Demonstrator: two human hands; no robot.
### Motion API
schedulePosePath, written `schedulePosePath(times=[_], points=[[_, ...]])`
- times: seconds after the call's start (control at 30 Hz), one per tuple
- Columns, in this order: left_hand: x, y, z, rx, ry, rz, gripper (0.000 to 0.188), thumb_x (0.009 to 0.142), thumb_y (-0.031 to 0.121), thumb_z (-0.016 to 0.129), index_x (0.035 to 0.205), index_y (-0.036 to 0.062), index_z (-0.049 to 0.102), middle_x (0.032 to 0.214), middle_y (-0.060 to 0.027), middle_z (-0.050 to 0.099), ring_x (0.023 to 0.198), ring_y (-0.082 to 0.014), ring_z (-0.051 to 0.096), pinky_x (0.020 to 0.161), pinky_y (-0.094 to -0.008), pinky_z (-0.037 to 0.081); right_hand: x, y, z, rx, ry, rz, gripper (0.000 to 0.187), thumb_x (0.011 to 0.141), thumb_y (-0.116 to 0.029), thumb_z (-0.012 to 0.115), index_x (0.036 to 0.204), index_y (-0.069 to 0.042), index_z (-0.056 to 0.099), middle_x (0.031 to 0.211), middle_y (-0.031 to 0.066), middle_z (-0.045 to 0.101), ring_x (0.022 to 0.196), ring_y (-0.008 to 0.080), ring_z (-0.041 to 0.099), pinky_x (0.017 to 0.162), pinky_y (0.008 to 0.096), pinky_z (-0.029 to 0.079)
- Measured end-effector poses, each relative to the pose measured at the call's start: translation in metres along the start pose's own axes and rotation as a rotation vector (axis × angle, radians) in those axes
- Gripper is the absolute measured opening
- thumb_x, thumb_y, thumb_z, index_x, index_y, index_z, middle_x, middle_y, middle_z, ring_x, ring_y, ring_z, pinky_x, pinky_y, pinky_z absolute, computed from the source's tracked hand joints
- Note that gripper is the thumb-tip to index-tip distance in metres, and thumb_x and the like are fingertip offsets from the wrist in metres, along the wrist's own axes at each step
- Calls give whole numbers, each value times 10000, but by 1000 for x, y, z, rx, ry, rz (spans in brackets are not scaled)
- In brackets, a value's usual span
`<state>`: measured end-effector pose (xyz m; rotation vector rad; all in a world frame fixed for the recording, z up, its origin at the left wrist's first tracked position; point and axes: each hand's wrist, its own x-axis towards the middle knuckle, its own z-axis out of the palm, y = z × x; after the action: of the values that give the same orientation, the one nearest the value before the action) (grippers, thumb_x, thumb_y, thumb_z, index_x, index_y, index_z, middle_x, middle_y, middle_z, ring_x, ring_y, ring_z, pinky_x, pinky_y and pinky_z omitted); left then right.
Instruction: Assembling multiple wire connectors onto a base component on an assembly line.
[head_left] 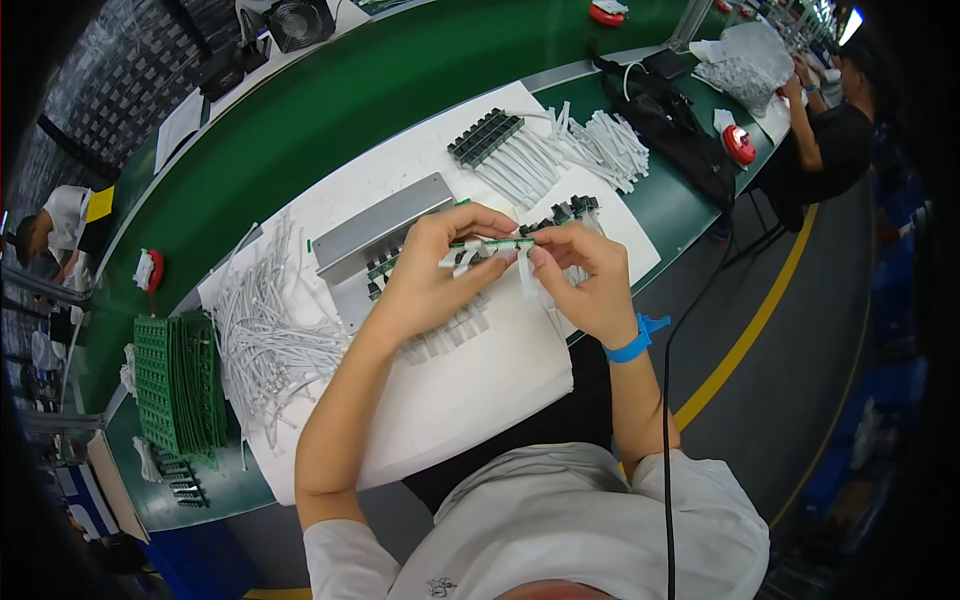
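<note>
Between my two hands is a narrow green circuit board strip (pixel 492 243) with white and black parts along it. My left hand (pixel 430 265) pinches its left part between thumb and fingers. At the strip's right end, my right hand (pixel 588 275) is closed on it with thumb and forefinger. A whitish tab hangs below the right fingertips; its kind cannot be made out. Under and behind the left hand stands a grey metal fixture (pixel 380 232), with more green board and black parts along its front. Several translucent white strips (pixel 447 335) stick out below the left hand.
A tangle of white cables (pixel 270 330) lies left on the white sheet (pixel 500 385). Black connectors (pixel 485 138) with white leads sit at the back. Green circuit boards (pixel 180 385) stand far left. My right wrist wears a blue strap (pixel 632 342); a black cord (pixel 668 440) hangs nearby.
</note>
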<state>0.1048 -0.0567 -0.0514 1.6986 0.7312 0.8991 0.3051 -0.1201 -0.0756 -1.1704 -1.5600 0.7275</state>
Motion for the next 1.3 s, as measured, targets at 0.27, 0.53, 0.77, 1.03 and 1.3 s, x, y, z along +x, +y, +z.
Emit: schedulePosePath(times=[0.27, 0.53, 0.77, 1.03, 1.3], points=[[-1, 7, -5, 153, -87, -56, 185, 837, -15, 724, 1020, -11, 695, 908, -35, 715, 833, -59, 623, 734, -221, 506, -3, -4, 5, 166, 9, 147, 200, 903, -21, 692, 1078, 59, 642, 805, 111, 729, 661, 132, 712, 602, 230, 563], [-4, -4, 3, 54, -93, 35, 195, 813, 17, 758, 986, -21, 676, 904, -47, 711, 813, -72, 625, 757, -231, 518, -10, -6, 9, 183, 6, 177, 148, 907, 76, 623, 1055, 89, 622, 873, 142, 735, 743, 186, 744, 670, 279, 626], [-8, 10, 3, 201, -103, -36, 220, 762, 1, 790, 954, -17, 683, 899, -72, 721, 835, -92, 654, 759, -262, 529, -13, -1, 17, 80, 71, 155, 239, 781, 78, 725, 1010, 69, 657, 832, 119, 738, 709, 129, 723, 644, 233, 580], [-13, 12, 15, 363, 39, 32, 264, 662, -41, 792, 894, -34, 666, 818, -191, 697, 606, -357, 615, 581, -377, 483, -16, 11, 23, 78, 168, 66, 214, 753, 53, 735, 958, 43, 675, 765, 93, 741, 668, 98, 713, 639, 232, 580], [-14, 12, 10, 405, 85, 36, 216, 698, -29, 781, 886, -41, 675, 812, -186, 703, 690, -311, 675, 653, -345, 520, -22, 10, 29, 99, 179, 79, 202, 729, 63, 767, 906, 34, 673, 733, 81, 730, 668, 73, 692, 623, 224, 565]])
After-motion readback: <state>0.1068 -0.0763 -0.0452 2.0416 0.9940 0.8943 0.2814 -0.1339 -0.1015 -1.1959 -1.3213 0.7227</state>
